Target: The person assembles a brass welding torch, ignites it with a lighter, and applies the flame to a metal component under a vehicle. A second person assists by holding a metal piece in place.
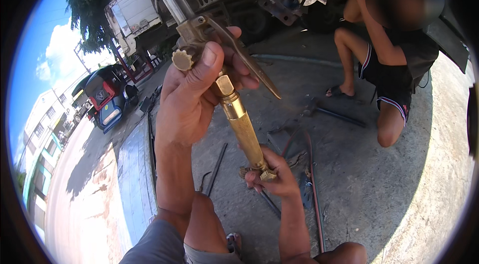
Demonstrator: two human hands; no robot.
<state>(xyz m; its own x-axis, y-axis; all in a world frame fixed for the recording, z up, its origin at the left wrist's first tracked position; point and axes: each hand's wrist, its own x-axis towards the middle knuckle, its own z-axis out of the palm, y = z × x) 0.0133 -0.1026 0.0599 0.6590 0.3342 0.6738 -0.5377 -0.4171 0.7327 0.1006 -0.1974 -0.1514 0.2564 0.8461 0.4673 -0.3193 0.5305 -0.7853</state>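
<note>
both hands point(192, 97) point(277, 176) gripping brass torch point(239, 124), open concrete point(389, 184) beyond

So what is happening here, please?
A person holds a brass cutting torch in both hands. The left hand grips its upper part near the lever, and the right hand pinches a valve knob at the lower end. Another person crouches nearby on the concrete ground.

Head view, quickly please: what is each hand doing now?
Left hand: closed around the head of the long brass cutting torch.
Right hand: fingers pinch the torch's lower valve knob.
</note>
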